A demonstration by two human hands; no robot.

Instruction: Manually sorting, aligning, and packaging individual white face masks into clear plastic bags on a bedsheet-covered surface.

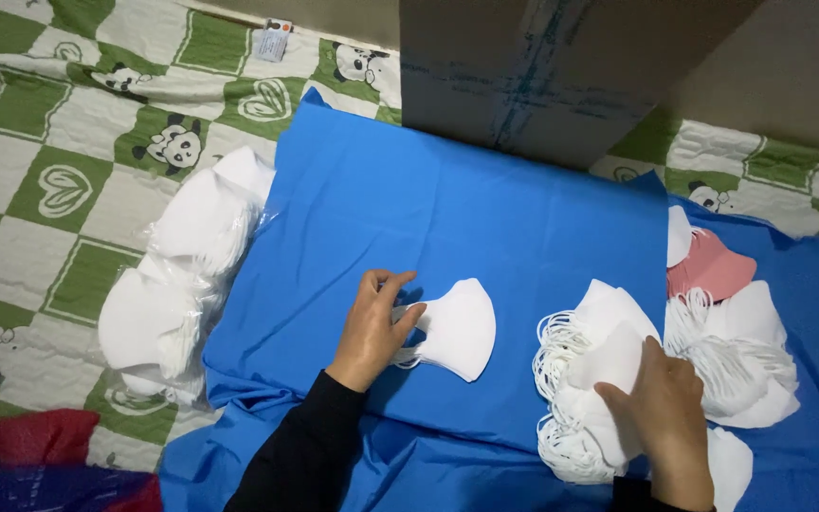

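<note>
My left hand [374, 325] pinches the ear-loop side of a small stack of folded white face masks [457, 328] lying on the blue cloth [485, 209]. My right hand [665, 417] rests on a loose pile of white masks with elastic loops [585, 379], its fingers gripping the top mask. Both arms wear black sleeves.
Another pile of white masks [741, 360] with a pink mask [713, 267] lies at the right. Bagged white masks [182, 275] sit left of the cloth on a green-and-white panda quilt [40, 190]. A large cardboard box [542, 66] stands behind. Red fabric [30, 441] is at bottom left.
</note>
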